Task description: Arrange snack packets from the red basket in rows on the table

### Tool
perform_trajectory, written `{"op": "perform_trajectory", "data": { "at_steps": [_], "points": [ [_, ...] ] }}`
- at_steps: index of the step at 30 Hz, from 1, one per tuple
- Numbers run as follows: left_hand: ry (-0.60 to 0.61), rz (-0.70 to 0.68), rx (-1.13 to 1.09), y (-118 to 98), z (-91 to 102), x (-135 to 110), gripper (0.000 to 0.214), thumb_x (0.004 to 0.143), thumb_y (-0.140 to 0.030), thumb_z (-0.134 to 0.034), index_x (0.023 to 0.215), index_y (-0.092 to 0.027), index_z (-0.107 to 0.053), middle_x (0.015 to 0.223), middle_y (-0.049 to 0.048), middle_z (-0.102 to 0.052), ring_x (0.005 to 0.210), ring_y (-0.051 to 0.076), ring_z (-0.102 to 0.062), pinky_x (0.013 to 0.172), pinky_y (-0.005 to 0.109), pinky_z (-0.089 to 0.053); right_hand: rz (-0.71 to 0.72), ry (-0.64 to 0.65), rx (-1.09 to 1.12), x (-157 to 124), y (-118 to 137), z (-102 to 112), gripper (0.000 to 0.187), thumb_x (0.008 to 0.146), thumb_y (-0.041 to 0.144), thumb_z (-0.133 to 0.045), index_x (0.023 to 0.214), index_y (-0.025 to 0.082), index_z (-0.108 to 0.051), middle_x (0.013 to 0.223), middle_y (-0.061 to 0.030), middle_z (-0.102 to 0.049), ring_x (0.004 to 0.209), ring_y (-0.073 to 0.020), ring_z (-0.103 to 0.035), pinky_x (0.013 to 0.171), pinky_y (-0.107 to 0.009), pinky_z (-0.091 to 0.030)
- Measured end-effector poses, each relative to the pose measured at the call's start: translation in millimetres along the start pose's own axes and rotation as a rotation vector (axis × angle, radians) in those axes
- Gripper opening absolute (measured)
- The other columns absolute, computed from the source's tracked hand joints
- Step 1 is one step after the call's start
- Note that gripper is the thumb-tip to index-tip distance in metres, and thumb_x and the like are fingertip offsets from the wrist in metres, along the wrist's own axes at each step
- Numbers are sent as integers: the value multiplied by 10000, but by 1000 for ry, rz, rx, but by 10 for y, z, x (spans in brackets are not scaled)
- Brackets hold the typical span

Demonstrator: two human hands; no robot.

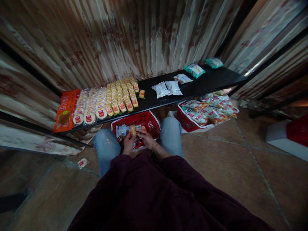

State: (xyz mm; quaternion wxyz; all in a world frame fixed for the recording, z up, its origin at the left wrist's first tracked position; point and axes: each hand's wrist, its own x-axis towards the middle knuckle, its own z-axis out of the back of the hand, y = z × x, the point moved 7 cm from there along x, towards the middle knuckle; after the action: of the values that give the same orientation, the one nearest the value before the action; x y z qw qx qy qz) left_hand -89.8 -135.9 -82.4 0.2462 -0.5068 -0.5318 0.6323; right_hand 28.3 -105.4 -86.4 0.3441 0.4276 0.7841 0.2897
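Observation:
I crouch over a red plastic basket (149, 120) standing on the floor between my knees. My left hand (128, 143) is closed around a small yellow snack packet (132, 129) held over the basket. My right hand (147, 138) reaches in beside it, its fingers pinched on the same packet or one right next to it; I cannot make out which. More packets lie in the basket, among them a white one (122, 130). On the low black shelf (207, 84) in front, rows of the same yellow packets (121, 96) stand next to round white packets (90, 106).
Orange packs (65, 110) lie at the shelf's left end, white packets (166, 88) at its middle, green ones (194, 70) to the right. A second red basket (186, 122) of snack bags stands under the shelf. One round packet (82, 163) lies on the tiled floor at left.

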Motion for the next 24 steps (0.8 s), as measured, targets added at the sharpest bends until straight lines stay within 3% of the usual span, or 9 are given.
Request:
{"op": "perform_trajectory", "data": {
  "at_steps": [6,13,20,24],
  "points": [
    [-34,46,-126,75,58,16,326,752,-211,-650,1075,-176,-632,1014,65,-665,837,145,-634,681,243,-527,0,-35,0,17,-22,59,427,558,317,-813,961,245,-691,1044,-32,-714,943,-200,-639,896,-365,-450],
    [5,98,-274,151,67,15,218,777,-203,-616,993,-171,-606,879,38,-675,748,118,-634,716,252,-530,5,-17,-22,11,-36,47,429,585,347,-814,979,230,-693,995,-32,-727,954,-188,-637,912,-347,-439],
    [108,164,-453,78,51,-64,191,763,-123,-596,952,-156,-602,829,51,-688,732,138,-657,754,287,-530,-19,-16,-6,4,-33,50,375,622,295,-795,978,236,-694,1008,-35,-722,915,-161,-646,879,-315,-460],
    [80,206,-488,91,74,-69,186,749,-67,-580,913,-153,-603,811,41,-685,690,118,-645,711,258,-515,-39,29,-7,-14,-31,0,363,633,276,-785,983,230,-700,1091,-51,-701,922,-160,-649,878,-321,-473]
  ]
}}
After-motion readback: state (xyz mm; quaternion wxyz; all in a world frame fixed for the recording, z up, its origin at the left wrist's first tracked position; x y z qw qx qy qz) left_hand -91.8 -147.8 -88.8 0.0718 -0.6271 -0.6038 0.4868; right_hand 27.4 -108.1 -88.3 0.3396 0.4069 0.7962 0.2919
